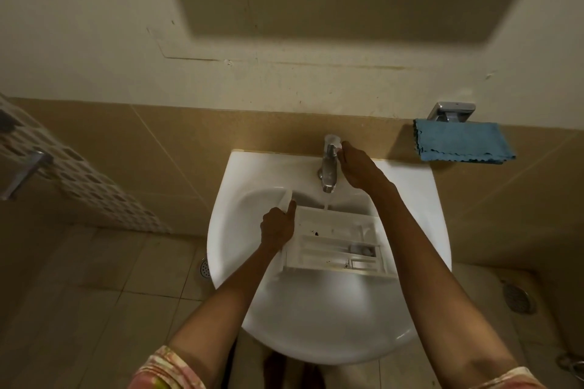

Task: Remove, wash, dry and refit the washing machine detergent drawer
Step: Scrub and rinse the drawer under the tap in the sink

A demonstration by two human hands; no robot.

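Note:
The white detergent drawer (335, 240) lies across the white basin (316, 325), its compartments facing up with dark specks inside. My left hand (278, 226) grips the drawer's front panel at its left end. A thin stream of water falls from the chrome tap (329, 167) onto the drawer's far edge. My right hand (360, 167) is on the tap's handle, fingers pinching it at the top. A blue cloth (463, 142) hangs on a chrome holder on the wall to the right of the basin.
A white perforated basket (82, 174) stands against the tiled wall at the left, with a chrome bar in front of it. Floor drains (204, 268) sit left of the basin and at the right (518, 295). Beige tiles cover floor and lower wall.

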